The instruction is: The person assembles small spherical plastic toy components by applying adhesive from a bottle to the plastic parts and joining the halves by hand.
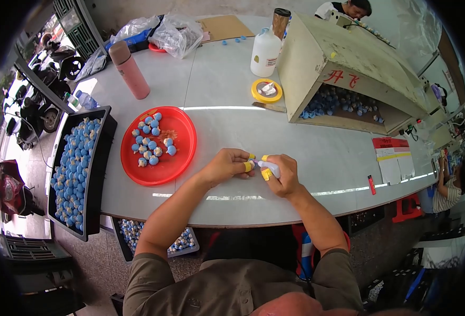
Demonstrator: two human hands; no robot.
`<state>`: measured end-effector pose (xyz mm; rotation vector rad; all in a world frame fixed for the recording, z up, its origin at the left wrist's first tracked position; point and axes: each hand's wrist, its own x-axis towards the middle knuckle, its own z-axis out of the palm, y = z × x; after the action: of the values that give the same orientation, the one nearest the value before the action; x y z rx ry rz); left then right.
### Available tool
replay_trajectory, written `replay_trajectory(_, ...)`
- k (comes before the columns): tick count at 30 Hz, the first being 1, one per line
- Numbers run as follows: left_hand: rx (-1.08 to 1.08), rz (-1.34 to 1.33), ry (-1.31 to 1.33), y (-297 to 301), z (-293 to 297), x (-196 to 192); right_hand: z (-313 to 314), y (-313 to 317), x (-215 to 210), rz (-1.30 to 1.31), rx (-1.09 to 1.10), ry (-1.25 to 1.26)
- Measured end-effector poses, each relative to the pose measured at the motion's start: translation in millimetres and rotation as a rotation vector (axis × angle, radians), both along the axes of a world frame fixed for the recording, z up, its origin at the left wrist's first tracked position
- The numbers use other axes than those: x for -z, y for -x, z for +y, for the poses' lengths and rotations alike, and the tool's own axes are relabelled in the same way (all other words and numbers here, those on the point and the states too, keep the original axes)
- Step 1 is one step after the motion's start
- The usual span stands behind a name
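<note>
I'm watching a person work with bare hands at a pale table (222,129), the fingers wrapped here and there in yellow tape. Over the near middle of the table, the right hand (285,176) is clamped on a smooth pale thing (272,168). Its long axis runs roughly left to right, slanting a little nearer at the right, and its narrower end points left, toward the other hand. The left hand (228,166) has its thumb and fingertips pinched on a small bit (254,164), just beside that narrow end. I can't tell whether the two touch.

Much of the pale thing is covered by the right thumb and fingers, so its full shape is hard to read. The small bit is nearly all hidden; only a purplish scrap shows, and I can't say which way it points.

To the left, a red plate (190,142) holds little blue-and-cream pieces (171,150), too small to make out closely. Farther left, a black crate (94,210) is full of similar ones. Under the near edge, another tray (193,245) is partly hidden by the table and the left arm. On the far right, the box (309,58) has more blue pieces in its shadowed opening, their back rows lost in the dark. Behind it, a co-worker (354,9) is cut off by the upper edge.
</note>
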<state>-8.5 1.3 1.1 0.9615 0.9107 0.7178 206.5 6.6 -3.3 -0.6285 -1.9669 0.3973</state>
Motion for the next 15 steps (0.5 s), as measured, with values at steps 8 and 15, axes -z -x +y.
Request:
replay_trajectory(8,-0.046,-0.024,0.010,0.7,1.0,1.2,-0.6,-2.2,-1.7,-0.078,0.045,-0.175)
replay_trajectory(15,-0.077,-0.016,0.024,0.6,1.5,0.6,-2.3,0.2,-4.1,-0.087,0.057,-0.171)
